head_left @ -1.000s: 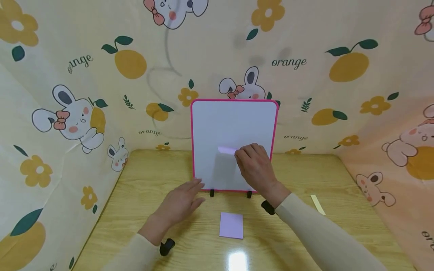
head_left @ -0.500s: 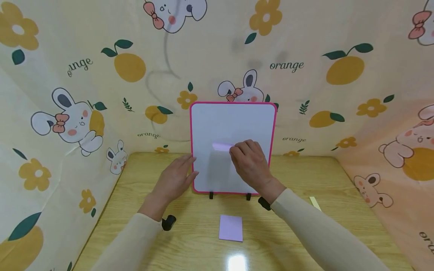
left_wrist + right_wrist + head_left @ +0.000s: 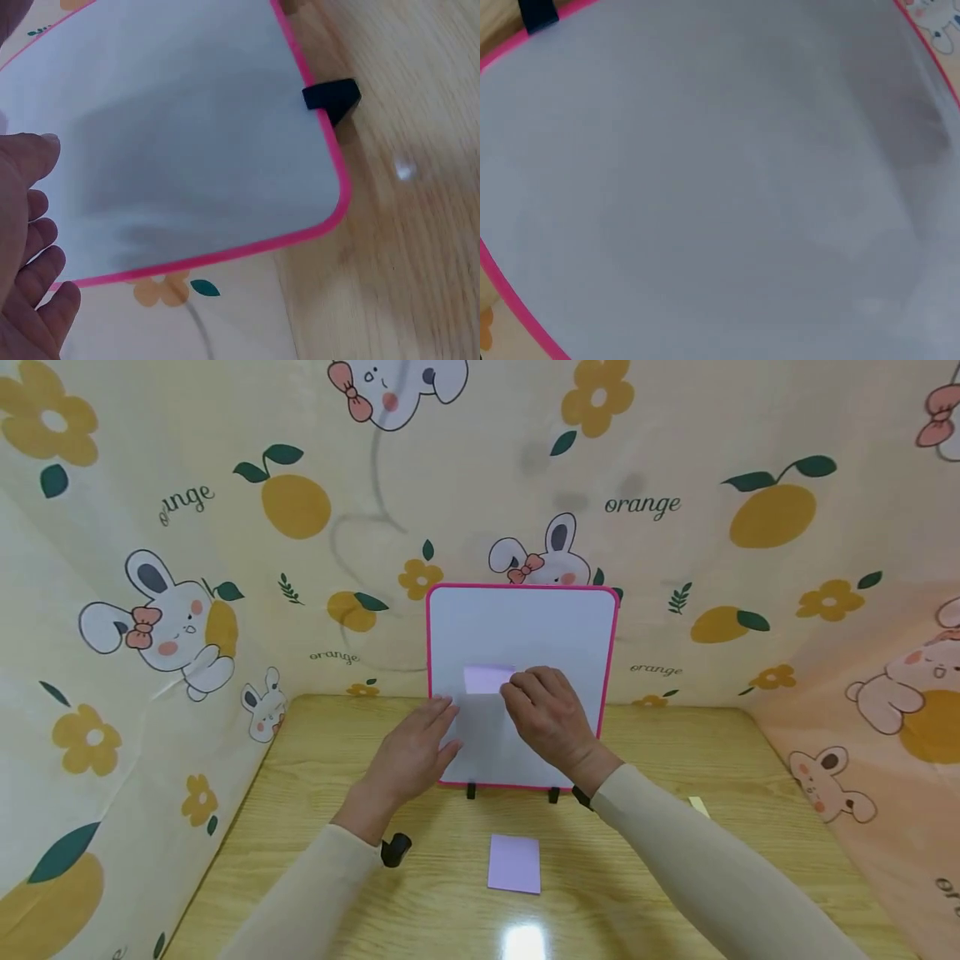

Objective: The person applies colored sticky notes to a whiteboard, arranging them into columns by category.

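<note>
A white board (image 3: 525, 627) with a pink rim stands upright at the back of the table. My right hand (image 3: 551, 714) pinches a lilac sticky note (image 3: 487, 680) by its right side, close in front of the board's middle. Only bare board shows in the right wrist view. At the board's left edge, my left hand (image 3: 416, 747) is raised with its fingers extended, overlapping the rim. The left wrist view has part of that left hand (image 3: 26, 247) with nothing in its fingers. On the table in front lies a lilac sticky note pad (image 3: 514, 864).
Black feet (image 3: 471, 791) hold the board's lower edge. A pale yellow strip (image 3: 699, 807) lies at the right, partly covered by the right sleeve (image 3: 697, 860). Cloth with rabbits and oranges (image 3: 645, 552) surrounds the wooden table (image 3: 337, 777).
My right hand has shifted slightly left and up with the sticky note. The left hand has risen from the board's lower left corner, along its left edge, and now overlaps the board.
</note>
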A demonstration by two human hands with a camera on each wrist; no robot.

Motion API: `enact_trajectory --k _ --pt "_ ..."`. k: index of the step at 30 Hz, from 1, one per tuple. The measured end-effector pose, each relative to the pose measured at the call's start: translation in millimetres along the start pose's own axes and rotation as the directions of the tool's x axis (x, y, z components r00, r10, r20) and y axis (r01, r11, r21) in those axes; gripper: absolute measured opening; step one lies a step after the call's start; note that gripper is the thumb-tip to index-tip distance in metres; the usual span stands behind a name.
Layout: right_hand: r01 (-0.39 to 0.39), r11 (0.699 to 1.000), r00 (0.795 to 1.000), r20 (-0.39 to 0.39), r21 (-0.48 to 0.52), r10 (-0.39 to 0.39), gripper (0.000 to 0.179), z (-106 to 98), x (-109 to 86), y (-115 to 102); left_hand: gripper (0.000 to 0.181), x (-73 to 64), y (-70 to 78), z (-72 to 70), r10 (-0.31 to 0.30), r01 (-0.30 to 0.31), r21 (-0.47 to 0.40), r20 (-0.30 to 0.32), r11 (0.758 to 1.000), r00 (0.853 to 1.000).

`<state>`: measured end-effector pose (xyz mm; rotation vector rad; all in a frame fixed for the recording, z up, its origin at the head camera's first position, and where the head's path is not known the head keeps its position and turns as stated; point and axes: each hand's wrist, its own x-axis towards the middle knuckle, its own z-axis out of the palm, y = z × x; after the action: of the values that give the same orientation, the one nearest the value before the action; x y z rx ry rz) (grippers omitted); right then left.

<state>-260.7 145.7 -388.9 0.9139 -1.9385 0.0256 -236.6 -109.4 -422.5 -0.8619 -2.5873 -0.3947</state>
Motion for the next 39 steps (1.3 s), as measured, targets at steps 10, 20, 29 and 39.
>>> enact_trajectory --k 10,20,29,39 --pt "0.069 0.997 0.996 -0.045 -0.042 -0.071 0.008 24 6.1 2 0.059 3.4 4.7 3.2 -0.015 0.015 0.003 0.015 1.000 1.000" --pt "0.058 0.997 0.998 -0.035 -0.055 -0.060 0.010 37 5.9 1 0.058 2.0 2.4 1.7 -0.045 0.045 -0.004 0.036 0.999 0.998" --pt "0.040 0.994 0.996 0.084 -0.105 -0.031 0.014 37 3.6 1 0.058 0.5 -2.3 -2.1 -0.073 0.073 0.011 0.000 0.997 0.997" --pt "0.019 0.993 0.994 0.111 -0.116 -0.006 0.026 43 1.8 -1 0.058 10.0 -4.0 -12.9 -0.042 0.042 0.029 -0.008 0.999 0.999"
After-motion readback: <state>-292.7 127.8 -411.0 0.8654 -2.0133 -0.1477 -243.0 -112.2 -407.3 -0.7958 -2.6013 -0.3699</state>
